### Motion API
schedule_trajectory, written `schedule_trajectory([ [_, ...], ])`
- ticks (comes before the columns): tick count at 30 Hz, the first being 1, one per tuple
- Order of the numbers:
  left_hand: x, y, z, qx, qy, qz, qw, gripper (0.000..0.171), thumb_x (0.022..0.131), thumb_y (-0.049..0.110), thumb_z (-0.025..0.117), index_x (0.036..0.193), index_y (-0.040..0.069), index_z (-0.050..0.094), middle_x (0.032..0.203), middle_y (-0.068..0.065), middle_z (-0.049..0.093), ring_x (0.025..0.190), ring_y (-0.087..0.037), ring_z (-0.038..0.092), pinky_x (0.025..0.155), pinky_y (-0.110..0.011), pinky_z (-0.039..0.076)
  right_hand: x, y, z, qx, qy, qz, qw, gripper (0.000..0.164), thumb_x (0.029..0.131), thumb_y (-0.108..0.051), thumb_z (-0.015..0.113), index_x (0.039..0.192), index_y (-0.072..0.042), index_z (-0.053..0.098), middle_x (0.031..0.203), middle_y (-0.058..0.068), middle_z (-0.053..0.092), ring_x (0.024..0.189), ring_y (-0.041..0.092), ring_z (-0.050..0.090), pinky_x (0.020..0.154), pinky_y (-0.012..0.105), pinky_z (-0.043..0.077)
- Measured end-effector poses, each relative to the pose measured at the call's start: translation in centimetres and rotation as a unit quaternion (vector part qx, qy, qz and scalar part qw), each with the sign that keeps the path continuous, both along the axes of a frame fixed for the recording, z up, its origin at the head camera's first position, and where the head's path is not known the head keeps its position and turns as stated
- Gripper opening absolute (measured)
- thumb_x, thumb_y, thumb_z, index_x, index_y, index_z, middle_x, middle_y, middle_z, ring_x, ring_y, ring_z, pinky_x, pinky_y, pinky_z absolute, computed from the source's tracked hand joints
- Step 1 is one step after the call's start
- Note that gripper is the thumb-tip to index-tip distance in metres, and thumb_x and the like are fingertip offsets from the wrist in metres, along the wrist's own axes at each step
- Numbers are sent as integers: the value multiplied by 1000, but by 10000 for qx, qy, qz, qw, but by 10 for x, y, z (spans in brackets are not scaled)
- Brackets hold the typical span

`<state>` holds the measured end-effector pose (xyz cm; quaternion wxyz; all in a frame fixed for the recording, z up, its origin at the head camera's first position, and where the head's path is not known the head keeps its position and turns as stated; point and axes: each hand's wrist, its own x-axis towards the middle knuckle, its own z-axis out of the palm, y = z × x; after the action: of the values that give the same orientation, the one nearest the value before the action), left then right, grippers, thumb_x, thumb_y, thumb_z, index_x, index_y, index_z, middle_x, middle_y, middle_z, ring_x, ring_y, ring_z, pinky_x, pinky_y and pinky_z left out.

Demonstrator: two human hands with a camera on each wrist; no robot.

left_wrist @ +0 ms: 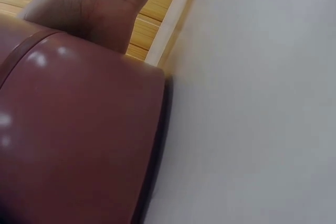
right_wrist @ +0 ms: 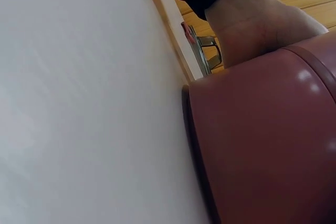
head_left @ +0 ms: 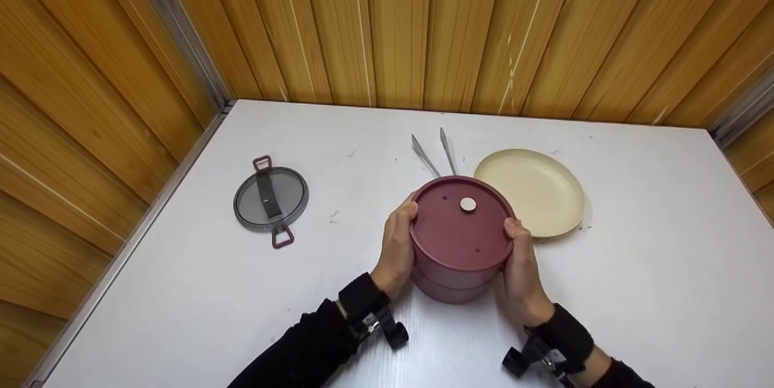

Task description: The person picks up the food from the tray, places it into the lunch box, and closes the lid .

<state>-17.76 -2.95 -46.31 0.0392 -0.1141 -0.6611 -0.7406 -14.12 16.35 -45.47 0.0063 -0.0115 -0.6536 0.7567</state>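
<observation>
A maroon lidded pot (head_left: 459,255) with a seam around its side stands between both hands in the head view. Its flat lid (head_left: 447,228) has a small pale knob (head_left: 468,205) and two small dots. My left hand (head_left: 396,246) grips the left side, thumb at the lid's rim. On the opposite side my right hand (head_left: 523,267) holds it the same way, thumb on the rim. In both wrist views the smooth pot wall (left_wrist: 79,129) fills much of the picture, its dark bottom edge (right_wrist: 197,150) right at the white tabletop. The fingers behind the pot are hidden.
A cream oval plate (head_left: 538,194) lies behind the pot to the right. Two grey metal prongs (head_left: 447,149) stick out from behind the pot. At left is a round grey see-through lid (head_left: 290,191) with maroon loop handles. Wooden panels (head_left: 399,31) border the white table (head_left: 338,315).
</observation>
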Motion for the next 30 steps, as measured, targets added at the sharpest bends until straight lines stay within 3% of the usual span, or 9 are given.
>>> schedule_trajectory([
  [2,-1,-1,1,16,7,-93,10000,59,107,32,31,151,7,61,155,-5,62,151,-18,51,132,-40,33,1,1,1,81,52,39,9999,76,108,-38,26,170,2,12,181,11,0,168,16,-10,137,39,-8],
  [4,-1,-2,2,30,10,-164,9999,58,108,33,30,152,10,61,154,-2,63,151,-16,51,132,-39,33,1,3,2,162,115,96,9998,72,109,-39,25,168,2,19,178,14,13,166,17,6,136,33,4],
  [9,-2,-5,3,-4,10,-290,9996,55,108,31,31,151,17,62,150,4,65,148,-12,52,131,-37,34,1,8,3,203,223,361,9989,64,111,-41,26,163,-2,33,154,7,42,140,12,40,115,20,31],
  [13,-4,-9,4,-203,143,-355,9991,54,107,28,31,149,16,63,146,1,67,144,-14,55,128,-36,37,-1,14,5,330,206,625,9973,64,112,-37,28,167,-5,29,163,7,38,143,6,40,114,13,32],
  [19,-10,-18,11,-564,150,-356,9977,48,106,28,39,142,14,68,136,-3,72,128,-16,62,116,-33,45,-11,25,11,780,559,815,9920,60,114,-27,28,165,2,34,171,14,38,158,11,34,119,9,32],
  [22,-17,-27,17,-725,149,-446,9963,44,110,30,39,137,11,69,130,-7,74,123,-17,66,116,-35,48,-18,33,17,1159,695,756,9879,57,117,-32,26,160,0,47,162,14,52,148,11,50,115,15,43],
  [26,-31,-45,30,-925,114,-476,9945,43,113,26,38,127,0,69,123,-16,75,121,-23,71,120,-41,50,-30,52,30,1755,767,759,9786,65,119,-45,20,150,-5,61,139,2,72,126,8,67,105,19,53],
  [28,-35,-55,37,-1294,32,-404,9908,37,110,22,43,120,0,71,115,-17,76,113,-23,73,114,-41,55,-35,64,37,2111,807,846,9704,68,118,-47,19,146,-4,65,131,-4,75,119,6,70,102,18,55],
  [30,-38,-66,42,-1959,-6,-399,9798,27,104,16,51,115,4,72,105,-13,76,102,-20,72,102,-37,58,-39,76,42,2441,951,1025,9596,63,119,-40,24,142,0,66,124,-4,77,115,4,72,102,18,56],
])
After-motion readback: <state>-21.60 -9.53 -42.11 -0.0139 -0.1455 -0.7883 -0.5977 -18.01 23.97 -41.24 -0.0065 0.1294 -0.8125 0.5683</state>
